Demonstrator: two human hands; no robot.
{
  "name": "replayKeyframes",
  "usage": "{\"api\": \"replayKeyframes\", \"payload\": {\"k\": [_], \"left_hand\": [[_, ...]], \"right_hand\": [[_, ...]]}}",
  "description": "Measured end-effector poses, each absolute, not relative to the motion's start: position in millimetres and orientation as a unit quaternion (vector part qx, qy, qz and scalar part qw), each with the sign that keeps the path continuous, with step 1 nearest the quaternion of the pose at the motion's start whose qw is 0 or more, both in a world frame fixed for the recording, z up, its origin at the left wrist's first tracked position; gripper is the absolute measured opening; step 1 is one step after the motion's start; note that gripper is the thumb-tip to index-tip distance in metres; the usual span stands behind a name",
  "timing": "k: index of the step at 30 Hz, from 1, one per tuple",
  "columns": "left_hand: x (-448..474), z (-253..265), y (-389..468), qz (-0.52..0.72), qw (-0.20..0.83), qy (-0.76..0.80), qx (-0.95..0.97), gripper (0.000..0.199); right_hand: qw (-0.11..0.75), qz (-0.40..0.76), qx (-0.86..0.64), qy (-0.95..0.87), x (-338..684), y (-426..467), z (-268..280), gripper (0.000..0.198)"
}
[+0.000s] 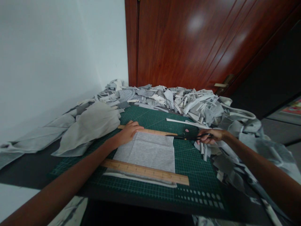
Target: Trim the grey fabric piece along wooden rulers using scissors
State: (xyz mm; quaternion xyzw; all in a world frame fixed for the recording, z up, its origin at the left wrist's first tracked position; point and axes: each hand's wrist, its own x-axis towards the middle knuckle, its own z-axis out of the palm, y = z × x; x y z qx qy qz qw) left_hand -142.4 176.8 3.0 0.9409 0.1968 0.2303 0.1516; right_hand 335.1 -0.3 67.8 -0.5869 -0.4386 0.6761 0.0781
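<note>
A grey piece of fabric [150, 152] lies flat on the green cutting mat. My left hand [130, 131] rests with its fingers laid over a wooden ruler [156, 131] at the fabric's far edge, pressing down from above. A second, wider wooden ruler [148, 171] crosses the near part of the fabric, whose front edge shows below it. In my right hand [208, 137] is a pair of black scissors [191, 137]. Their blades point left and reach the fabric's far right corner beside the ruler's end. Whether the blades are parted is hard to tell.
Heaped fabric scraps [164, 99] line the back and right of the cutting mat [150, 117]. Larger pale cloth pieces [91, 125] lie at left. A small pink piece [187, 130] sits near the scissors. Behind stand a white wall [70, 47] and a wooden door [178, 47].
</note>
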Motion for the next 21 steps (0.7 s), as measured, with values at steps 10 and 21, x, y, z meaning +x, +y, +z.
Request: {"api": "replayKeyframes", "payload": {"k": [10, 21], "left_hand": [[-136.7, 11.6, 165.9, 0.220, 0.135, 0.197, 0.946, 0.046], [-138.8, -12.5, 177.2, 0.274, 0.206, 0.161, 0.926, 0.054]], "right_hand": [[0.067, 0.665, -0.598, -0.442, 336.1, 1.7, 68.0, 0.045], [0.043, 0.705, -0.546, -0.451, 321.6, 3.1, 73.2, 0.055]]}}
